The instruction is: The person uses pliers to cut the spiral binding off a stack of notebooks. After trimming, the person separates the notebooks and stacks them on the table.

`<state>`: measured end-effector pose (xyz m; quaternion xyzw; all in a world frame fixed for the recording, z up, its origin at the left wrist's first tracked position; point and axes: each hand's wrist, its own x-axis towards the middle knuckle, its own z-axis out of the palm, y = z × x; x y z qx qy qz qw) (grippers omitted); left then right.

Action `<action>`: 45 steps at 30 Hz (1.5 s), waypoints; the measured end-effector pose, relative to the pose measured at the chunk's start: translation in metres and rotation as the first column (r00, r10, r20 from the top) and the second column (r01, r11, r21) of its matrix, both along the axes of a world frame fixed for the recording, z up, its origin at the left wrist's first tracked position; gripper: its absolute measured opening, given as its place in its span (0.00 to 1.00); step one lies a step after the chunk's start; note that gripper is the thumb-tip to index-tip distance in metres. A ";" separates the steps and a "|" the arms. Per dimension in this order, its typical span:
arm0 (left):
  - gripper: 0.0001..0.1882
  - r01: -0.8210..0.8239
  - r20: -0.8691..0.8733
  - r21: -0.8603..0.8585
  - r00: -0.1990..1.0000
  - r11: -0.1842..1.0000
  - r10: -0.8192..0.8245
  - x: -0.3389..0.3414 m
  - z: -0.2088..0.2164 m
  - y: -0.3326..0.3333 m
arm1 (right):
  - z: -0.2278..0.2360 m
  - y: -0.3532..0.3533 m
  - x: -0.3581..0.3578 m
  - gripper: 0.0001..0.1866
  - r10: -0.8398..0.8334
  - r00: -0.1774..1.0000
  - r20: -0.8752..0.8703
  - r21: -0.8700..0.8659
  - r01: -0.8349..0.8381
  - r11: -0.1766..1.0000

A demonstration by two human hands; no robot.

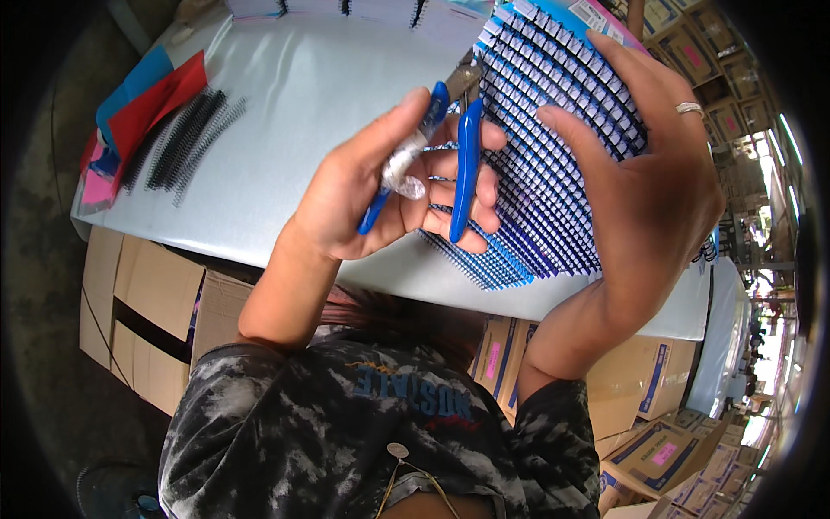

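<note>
A pair of wire cutters (pixel 467 169) with blue handles lies in my left hand (pixel 359 186), fingers curled round it. Its handles are spread apart, and clear or white wrapping binds one of them. The metal jaws reach the left end of a coil on a leaning stack of spiral-bound notebooks (pixel 553 147). Dark coils run in rows along the pale page edges, with blue among them. Over the right side of this stack, my right hand (pixel 653 164) has thumb and fingers spread wide. Its fingertips are by the far blue cover; some fingers are hidden.
Loose black plastic coils (pixel 186 143) lie at the left of the pale tabletop (pixel 285 164), beside red and blue sheets (pixel 164 99). More bound books (pixel 372 10) stand along the far edge. Cardboard boxes (pixel 160 281) sit below the table, with others stacked at right.
</note>
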<state>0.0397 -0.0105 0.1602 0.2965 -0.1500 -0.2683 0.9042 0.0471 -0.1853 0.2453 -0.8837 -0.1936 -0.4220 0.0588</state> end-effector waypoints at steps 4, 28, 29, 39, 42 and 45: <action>0.30 -0.048 0.147 0.098 0.989 0.994 0.033 0.005 0.000 0.006 | -0.003 -0.006 0.004 0.27 0.041 0.999 0.019 -0.003 -0.041 0.999; 0.32 -0.099 0.097 0.239 0.992 0.966 0.077 -0.001 -0.021 0.004 | -0.012 -0.013 0.006 0.39 -0.023 0.993 0.117 -0.291 0.057 0.955; 0.32 -0.263 0.260 0.477 0.954 0.839 0.151 -0.003 -0.019 0.003 | -0.013 -0.013 0.006 0.39 -0.025 0.993 0.118 -0.292 0.059 0.955; 0.34 -0.006 -0.071 0.073 0.997 0.997 0.011 -0.002 -0.024 0.007 | -0.015 -0.011 0.003 0.39 -0.008 0.994 0.111 -0.281 0.039 0.959; 0.26 -0.441 0.393 0.613 0.890 0.656 0.231 -0.007 -0.021 0.003 | -0.017 -0.011 0.003 0.39 -0.007 0.994 0.107 -0.282 0.037 0.959; 0.24 -0.822 0.801 0.567 0.564 0.049 0.201 -0.009 -0.029 -0.012 | -0.017 -0.012 0.002 0.40 -0.008 0.995 0.104 -0.278 0.037 0.960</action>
